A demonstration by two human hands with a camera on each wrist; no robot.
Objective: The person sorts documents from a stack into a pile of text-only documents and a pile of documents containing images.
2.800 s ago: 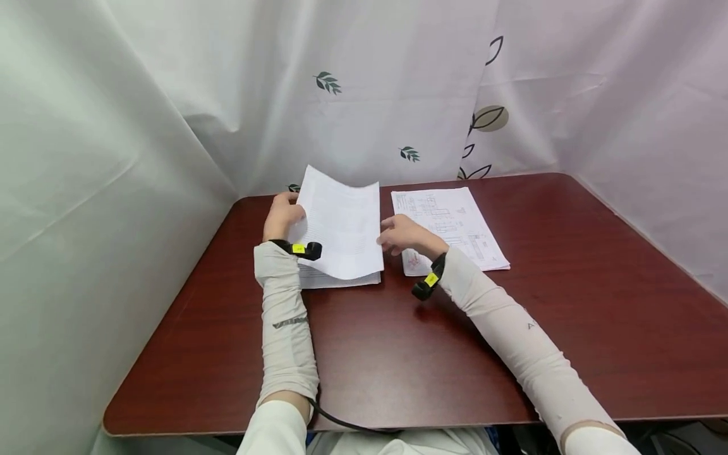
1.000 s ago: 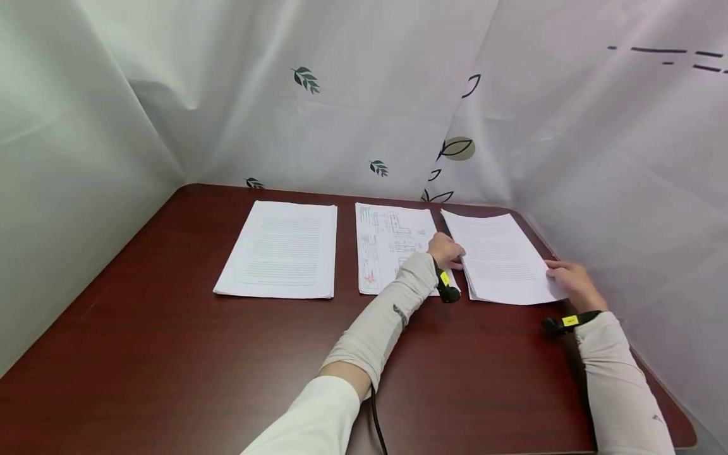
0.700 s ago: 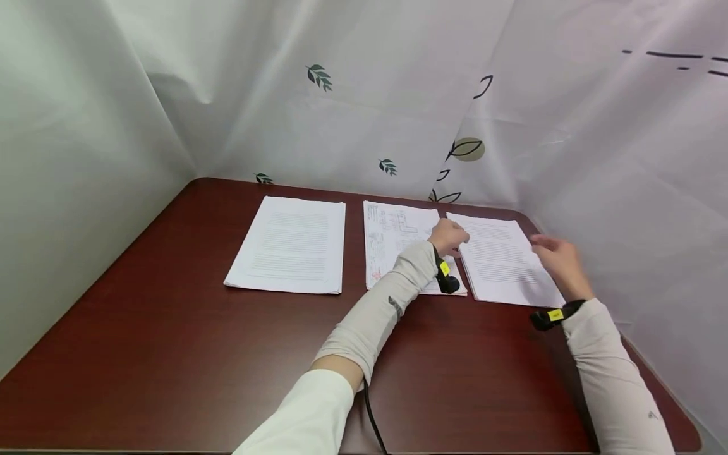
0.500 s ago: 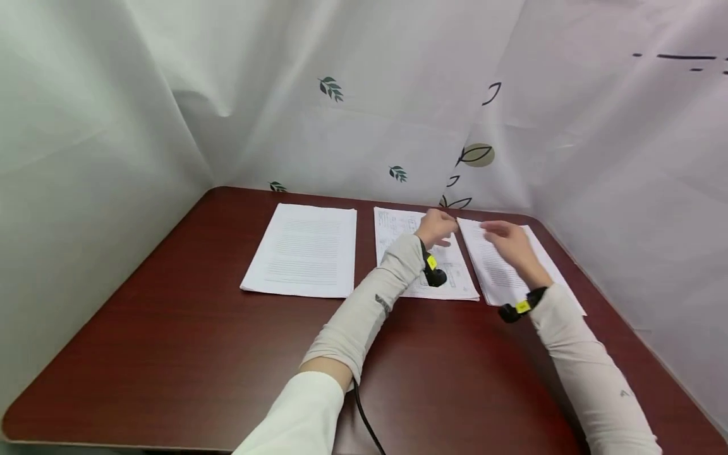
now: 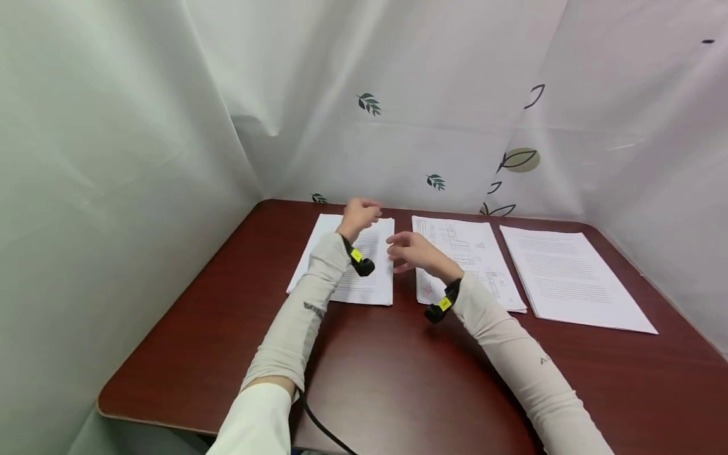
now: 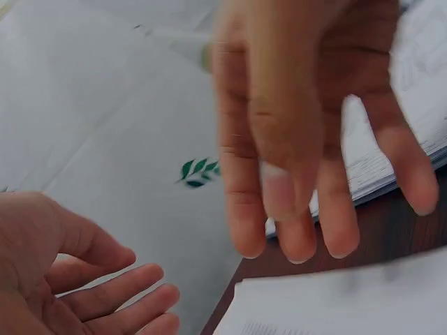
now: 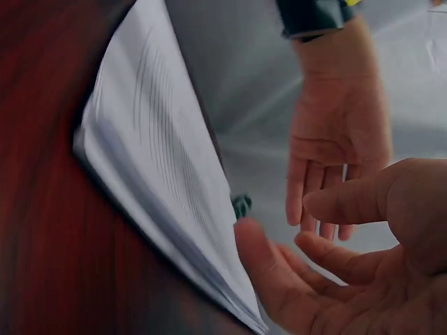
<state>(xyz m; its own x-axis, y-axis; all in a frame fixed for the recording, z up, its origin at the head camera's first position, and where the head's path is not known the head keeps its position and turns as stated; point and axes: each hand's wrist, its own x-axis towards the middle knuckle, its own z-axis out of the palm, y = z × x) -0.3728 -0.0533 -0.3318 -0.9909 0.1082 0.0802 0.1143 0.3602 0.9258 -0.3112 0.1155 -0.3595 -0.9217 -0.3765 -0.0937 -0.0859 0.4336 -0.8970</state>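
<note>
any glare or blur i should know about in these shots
Head view: soft glare on the table toward its front edge, dim shadow below the right forearm; left wrist view: paper along the bottom blurred, the green leaf print clearer; right wrist view: paper stack smeared, its lines of print unreadable.

Three stacks of paper, two hands, one table

Of the stacks, two carry lines of text, one at each end, and one, the middle stack, carries drawings. The two hands are one left hand and one right hand. Also two arm sleeves, two black wrist cameras, two yellow labels, one white cuff, one black cable and three green leaf sprigs on the cloth behind, the lowest only partly in view.
</note>
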